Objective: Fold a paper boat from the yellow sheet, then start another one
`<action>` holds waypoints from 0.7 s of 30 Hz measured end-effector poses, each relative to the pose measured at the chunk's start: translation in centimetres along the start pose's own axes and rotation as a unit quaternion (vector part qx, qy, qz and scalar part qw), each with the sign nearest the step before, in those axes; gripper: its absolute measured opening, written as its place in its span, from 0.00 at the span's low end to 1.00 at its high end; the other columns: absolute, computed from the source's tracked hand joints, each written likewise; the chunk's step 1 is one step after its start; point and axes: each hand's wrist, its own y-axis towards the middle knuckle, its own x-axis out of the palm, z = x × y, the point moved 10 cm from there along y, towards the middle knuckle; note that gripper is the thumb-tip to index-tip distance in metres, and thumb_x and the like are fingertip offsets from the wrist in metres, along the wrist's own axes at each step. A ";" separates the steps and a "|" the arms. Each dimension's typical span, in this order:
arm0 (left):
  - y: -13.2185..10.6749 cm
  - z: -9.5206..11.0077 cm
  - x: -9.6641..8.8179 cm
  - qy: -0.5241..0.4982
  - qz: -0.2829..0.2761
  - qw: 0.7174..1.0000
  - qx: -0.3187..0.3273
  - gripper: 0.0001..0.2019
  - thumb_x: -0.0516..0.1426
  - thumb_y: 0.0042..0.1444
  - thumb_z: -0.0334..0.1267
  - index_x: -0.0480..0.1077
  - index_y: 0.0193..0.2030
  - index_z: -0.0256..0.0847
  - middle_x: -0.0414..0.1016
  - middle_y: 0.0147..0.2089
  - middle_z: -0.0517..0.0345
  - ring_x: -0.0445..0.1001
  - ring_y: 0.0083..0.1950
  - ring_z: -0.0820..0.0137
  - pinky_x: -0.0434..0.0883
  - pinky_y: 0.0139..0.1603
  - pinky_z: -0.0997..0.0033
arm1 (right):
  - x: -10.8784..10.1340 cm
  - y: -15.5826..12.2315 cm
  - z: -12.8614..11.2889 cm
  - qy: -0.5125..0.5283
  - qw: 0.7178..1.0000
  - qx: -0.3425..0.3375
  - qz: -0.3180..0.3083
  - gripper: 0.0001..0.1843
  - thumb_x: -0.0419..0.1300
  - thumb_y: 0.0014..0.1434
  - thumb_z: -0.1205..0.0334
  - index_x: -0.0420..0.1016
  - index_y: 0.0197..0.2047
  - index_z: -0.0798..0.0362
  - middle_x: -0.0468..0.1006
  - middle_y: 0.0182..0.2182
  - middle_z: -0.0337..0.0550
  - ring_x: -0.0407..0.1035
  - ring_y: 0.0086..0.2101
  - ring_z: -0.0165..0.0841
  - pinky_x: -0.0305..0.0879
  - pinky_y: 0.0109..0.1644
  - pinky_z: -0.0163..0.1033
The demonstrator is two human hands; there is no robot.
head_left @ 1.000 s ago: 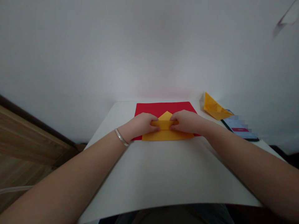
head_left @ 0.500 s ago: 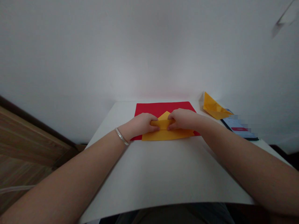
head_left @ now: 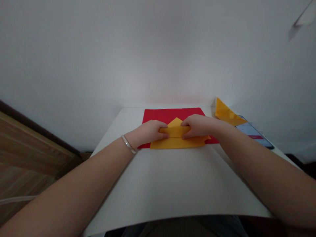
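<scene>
A white wall is rising behind everything, and a white table is stretching away from the person toward it. A wooden panel is slanting along the left side, with a pale tube crossing its lower part. Both forearms are reaching in over the table from the bottom corners.

A red sheet is lying flat at the far end of the table, and a yellow paper is resting on its near part, overhanging its near edge slightly. The paper is showing a folded band across its middle, with a triangular point standing up behind that band, toward the wall.

The left hand and right hand are gripping the band from opposite ends, each one clamped on it. The hands are close together but not touching, with a short stretch of band showing between the fingertips.

Off to the right, a folded yellow piece is lying beside the red sheet, its lower tip overlapping a phone with a lit screen. A silver bangle is circling the left wrist.
</scene>
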 end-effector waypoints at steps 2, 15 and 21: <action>0.1 -0.1 0.2 -0.012 -0.007 1.000 0.005 0.13 0.55 0.54 0.47 0.72 0.34 0.40 0.72 0.29 0.59 0.66 0.27 0.71 0.56 0.26 0.73 | 0.1 -0.2 0.0 0.002 1.000 0.001 -0.007 0.16 0.59 0.50 0.52 0.78 0.40 0.48 0.79 0.35 0.45 0.69 0.32 0.37 0.58 0.32 0.39; 0.0 -0.2 0.3 -0.038 -0.019 0.999 -0.004 0.13 0.55 0.54 0.46 0.75 0.38 0.41 0.75 0.32 0.59 0.68 0.30 0.70 0.61 0.32 0.73 | 1.5 -0.6 2.6 0.013 0.996 0.056 -0.069 0.17 0.60 0.49 0.53 0.79 0.40 0.49 0.79 0.34 0.46 0.70 0.30 0.38 0.60 0.30 0.40; 0.0 -0.7 0.5 -0.046 -0.020 0.999 -0.021 0.13 0.56 0.54 0.47 0.75 0.39 0.41 0.75 0.33 0.59 0.68 0.30 0.70 0.61 0.30 0.73 | 2.0 -1.7 4.8 -0.025 0.987 0.115 -0.113 0.14 0.62 0.46 0.58 0.79 0.38 0.51 0.79 0.32 0.45 0.71 0.29 0.38 0.59 0.29 0.40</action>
